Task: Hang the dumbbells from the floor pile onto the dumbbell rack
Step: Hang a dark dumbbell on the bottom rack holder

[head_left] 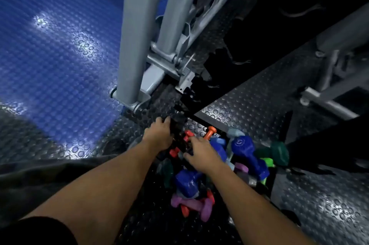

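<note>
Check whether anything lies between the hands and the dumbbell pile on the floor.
Nothing visible does. The left hand and right hand are already down on the near-left edge of the dumbbell pile, by the red dumbbell.

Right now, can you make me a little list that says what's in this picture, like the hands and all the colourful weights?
place: gym floor with studded mats, black and blue
pile: dumbbells heaped on the black mat
colours seen: blue, purple, red-orange, green
left hand: reaching down at the pile's far edge, grip unclear
right hand: spread over the pile's top, nothing clearly gripped
grey metal frame: stands beyond the pile
on the rack yet: no dumbbell seen hanging
</note>
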`<state>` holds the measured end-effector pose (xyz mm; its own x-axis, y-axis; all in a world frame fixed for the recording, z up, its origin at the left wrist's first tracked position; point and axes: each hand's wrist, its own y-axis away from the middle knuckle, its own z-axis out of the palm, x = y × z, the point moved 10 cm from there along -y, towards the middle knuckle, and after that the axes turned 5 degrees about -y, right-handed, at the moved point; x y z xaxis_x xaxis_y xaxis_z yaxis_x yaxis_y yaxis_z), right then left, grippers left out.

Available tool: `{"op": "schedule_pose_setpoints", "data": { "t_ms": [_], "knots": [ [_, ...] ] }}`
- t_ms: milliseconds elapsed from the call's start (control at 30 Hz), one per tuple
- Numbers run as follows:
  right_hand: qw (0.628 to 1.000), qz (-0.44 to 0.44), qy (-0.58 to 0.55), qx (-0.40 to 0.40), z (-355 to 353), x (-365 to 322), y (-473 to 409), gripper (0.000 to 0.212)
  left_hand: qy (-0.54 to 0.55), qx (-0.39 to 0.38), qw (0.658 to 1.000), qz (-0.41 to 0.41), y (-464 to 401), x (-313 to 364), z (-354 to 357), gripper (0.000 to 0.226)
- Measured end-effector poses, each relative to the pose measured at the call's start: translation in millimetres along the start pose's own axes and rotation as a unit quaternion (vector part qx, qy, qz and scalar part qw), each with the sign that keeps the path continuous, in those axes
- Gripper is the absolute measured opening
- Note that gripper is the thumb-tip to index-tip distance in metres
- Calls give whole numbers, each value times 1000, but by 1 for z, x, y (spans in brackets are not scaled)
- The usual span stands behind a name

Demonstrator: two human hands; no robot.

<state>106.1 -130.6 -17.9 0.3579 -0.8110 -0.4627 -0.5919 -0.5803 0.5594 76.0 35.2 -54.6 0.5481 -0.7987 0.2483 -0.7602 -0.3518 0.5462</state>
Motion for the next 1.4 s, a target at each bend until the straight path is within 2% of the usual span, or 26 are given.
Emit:
{"op": "schedule_pose_setpoints", "data": {
  "t_ms": [167,300,433,567,800,867,1000,1067,1133,1233,1300,1400],
  "knots": [
    [997,7,56,-61,16,8,-27,64,29,-29,999,-22,-17,-9,21,81],
    [972,24,186,-143,34,14,-42,91,97,-29,993,-52,-35,-16,36,84],
    [956,28,241,-164,43,15,-51,85,158,-43,981,-100,-51,-28,45,90],
    [967,37,205,-148,41,19,-52,85,201,-28,975,-94,-56,-31,46,60],
    [981,40,135,-137,39,16,-51,79,245,14,963,-111,-44,-41,31,50],
    [989,36,69,-126,37,7,-54,78,229,40,967,-106,-42,-46,9,50],
    [987,44,-133,-75,27,-20,-68,57,175,146,972,-62,-52,-49,-66,59],
    [964,63,-255,-40,20,-32,-76,50,147,201,968,-27,-63,-41,-106,62],
    [918,87,-385,-20,15,-44,-83,46,108,223,969,6,-79,-26,-134,63],
    [842,110,-528,6,10,-52,-95,47,51,201,977,51,-108,6,-152,65],
    [798,121,-591,21,4,-52,-99,44,45,182,980,72,-126,27,-155,63],
    [741,144,-653,59,-1,-39,-104,55,37,158,982,99,-151,55,-156,58]
  ]
}}
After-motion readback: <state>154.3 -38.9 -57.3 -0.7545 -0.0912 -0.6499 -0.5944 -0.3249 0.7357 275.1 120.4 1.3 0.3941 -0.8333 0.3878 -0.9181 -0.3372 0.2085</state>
